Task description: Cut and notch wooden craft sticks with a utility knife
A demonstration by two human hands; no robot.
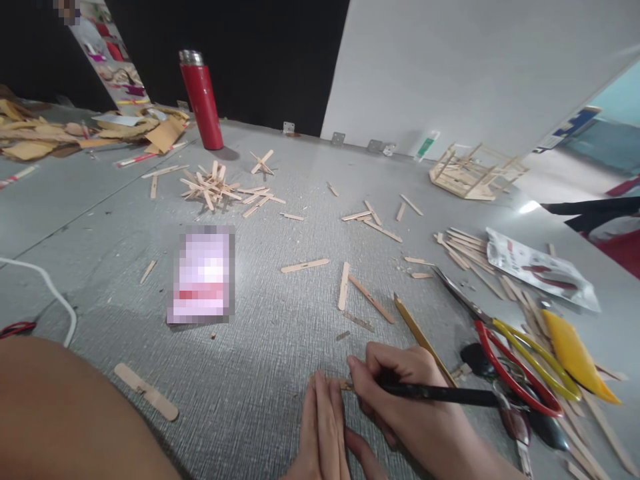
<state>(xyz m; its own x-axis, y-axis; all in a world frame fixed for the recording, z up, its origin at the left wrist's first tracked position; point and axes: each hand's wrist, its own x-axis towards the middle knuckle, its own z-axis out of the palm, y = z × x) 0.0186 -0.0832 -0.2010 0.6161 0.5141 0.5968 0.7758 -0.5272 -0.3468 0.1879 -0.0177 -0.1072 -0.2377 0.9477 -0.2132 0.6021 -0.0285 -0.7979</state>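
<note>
My right hand (405, 407) is closed round a black pen (445, 395), whose tip rests on a small wooden stick (345, 385) on the grey table (260, 347). Beside it, my left hand (323, 430) lies flat with fingers stretched together, its fingertips pressing on the table next to that stick. Loose wooden craft sticks (345, 285) lie just beyond both hands. A yellow ruler or strip (423, 340) runs diagonally behind my right hand.
Red-and-yellow handled scissors (520, 357) and a yellow tool (575, 357) lie at the right beside a plastic packet (540, 267). Farther back are a stick pile (213, 187), a red flask (201, 100), a stick frame model (473, 172) and cardboard scraps (60, 130). A white cable (55, 293) crosses the left.
</note>
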